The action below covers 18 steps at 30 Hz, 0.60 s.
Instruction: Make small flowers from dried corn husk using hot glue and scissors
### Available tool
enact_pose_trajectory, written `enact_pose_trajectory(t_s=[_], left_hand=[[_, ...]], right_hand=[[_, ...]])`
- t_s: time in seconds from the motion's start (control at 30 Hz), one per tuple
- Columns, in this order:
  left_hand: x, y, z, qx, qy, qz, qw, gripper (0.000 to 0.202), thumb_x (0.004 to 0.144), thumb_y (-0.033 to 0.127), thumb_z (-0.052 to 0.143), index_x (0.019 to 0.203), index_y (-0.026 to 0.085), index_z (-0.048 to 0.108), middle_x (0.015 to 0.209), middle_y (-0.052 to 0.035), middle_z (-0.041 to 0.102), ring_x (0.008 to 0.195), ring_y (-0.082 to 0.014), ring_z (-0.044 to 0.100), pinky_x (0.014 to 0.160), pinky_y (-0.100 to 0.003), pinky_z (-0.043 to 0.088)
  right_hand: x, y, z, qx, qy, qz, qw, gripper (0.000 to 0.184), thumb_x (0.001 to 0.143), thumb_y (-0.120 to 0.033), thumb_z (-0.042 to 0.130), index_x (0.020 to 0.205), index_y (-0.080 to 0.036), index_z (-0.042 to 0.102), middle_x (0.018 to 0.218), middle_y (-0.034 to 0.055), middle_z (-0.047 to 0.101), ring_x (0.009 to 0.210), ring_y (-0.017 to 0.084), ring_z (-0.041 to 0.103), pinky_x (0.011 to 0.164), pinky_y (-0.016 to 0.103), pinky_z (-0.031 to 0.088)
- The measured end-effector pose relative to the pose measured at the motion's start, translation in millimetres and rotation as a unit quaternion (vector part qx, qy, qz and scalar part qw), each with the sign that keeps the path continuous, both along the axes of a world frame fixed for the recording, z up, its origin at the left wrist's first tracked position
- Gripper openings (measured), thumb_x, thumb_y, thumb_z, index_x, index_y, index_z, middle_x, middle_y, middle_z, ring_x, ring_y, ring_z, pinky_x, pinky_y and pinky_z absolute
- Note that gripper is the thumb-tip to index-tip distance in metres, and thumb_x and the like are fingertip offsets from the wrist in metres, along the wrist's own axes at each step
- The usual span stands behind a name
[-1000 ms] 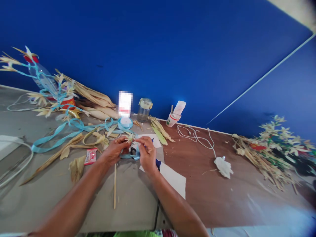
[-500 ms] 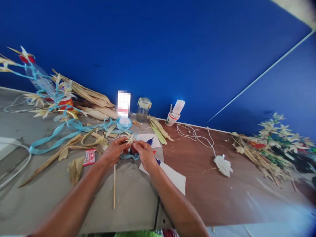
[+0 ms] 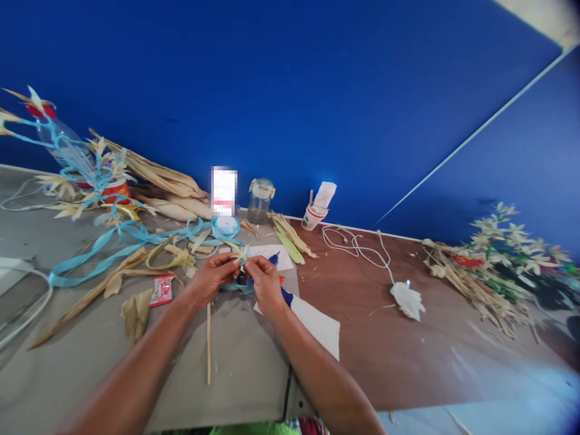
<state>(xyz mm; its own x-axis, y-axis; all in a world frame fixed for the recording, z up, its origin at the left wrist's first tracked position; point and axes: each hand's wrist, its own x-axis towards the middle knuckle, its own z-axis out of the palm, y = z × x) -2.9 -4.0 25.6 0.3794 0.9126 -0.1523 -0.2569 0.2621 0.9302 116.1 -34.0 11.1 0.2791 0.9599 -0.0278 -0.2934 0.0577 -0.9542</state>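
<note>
Left grip (image 3: 209, 279) and right grip (image 3: 266, 283), closed, pinch a pale flower (image 3: 243, 254); tabletop (image 3: 362, 356) stretches right of both, its front edge well apart.

I find a flower (image 3: 243, 254) partly hidden by the left hand (image 3: 212, 278) and right hand (image 3: 265, 281), a blue tool (image 3: 287, 296) partly covered, a panel (image 3: 224, 188) pixelated, a white box (image 3: 12, 273) cropped at left.

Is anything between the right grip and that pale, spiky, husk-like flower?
Nothing visible: the right grip pinches one side of the pale, spiky, husk-like flower, and the left grip the other.
</note>
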Motion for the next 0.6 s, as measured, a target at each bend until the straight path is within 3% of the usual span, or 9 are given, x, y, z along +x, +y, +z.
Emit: enact_pose_trajectory(t_s=[0.13, 0.3, 0.6], left_hand=[[0.8, 1.2, -5.9, 0.003, 0.002, 0.011, 1.000, 0.023, 0.061, 0.033, 0.075, 0.074, 0.015, 0.067, 0.057, 0.0019, 0.057, 0.050, -0.0073, 0.046, 0.045, -0.017, 0.032], [1.2, 3.0, -13.5, 0.034, 0.016, 0.012, 0.999, 0.023, 0.066, 0.033, 0.072, 0.078, 0.015, 0.066, 0.058, 0.0019, 0.057, 0.044, -0.0052, 0.038, 0.041, -0.018, 0.024], [5.3, -0.7, -5.1, 0.089, 0.063, 0.048, 0.993, 0.021, 0.065, 0.035, 0.071, 0.069, 0.015, 0.064, 0.049, 0.0056, 0.044, 0.045, -0.0064, 0.036, 0.045, -0.020, 0.026]], right_hand=[[0.1, 0.9, -3.1, 0.008, -0.023, -0.022, 0.999, 0.010, 0.067, -0.024, 0.058, 0.062, -0.016, 0.056, 0.055, -0.0053, 0.051, 0.052, 0.008, 0.041, 0.055, 0.022, 0.034], [-0.6, 1.1, -8.0, 0.031, -0.063, -0.047, 0.996, 0.011, 0.071, -0.026, 0.057, 0.068, -0.016, 0.058, 0.059, -0.0038, 0.054, 0.056, 0.010, 0.045, 0.056, 0.022, 0.037], [0.9, -1.1, -8.7, 0.082, -0.247, -0.111, 0.959, 0.008, 0.074, -0.020, 0.052, 0.068, -0.017, 0.057, 0.067, -0.0014, 0.054, 0.064, 0.012, 0.048, 0.061, 0.023, 0.039]])
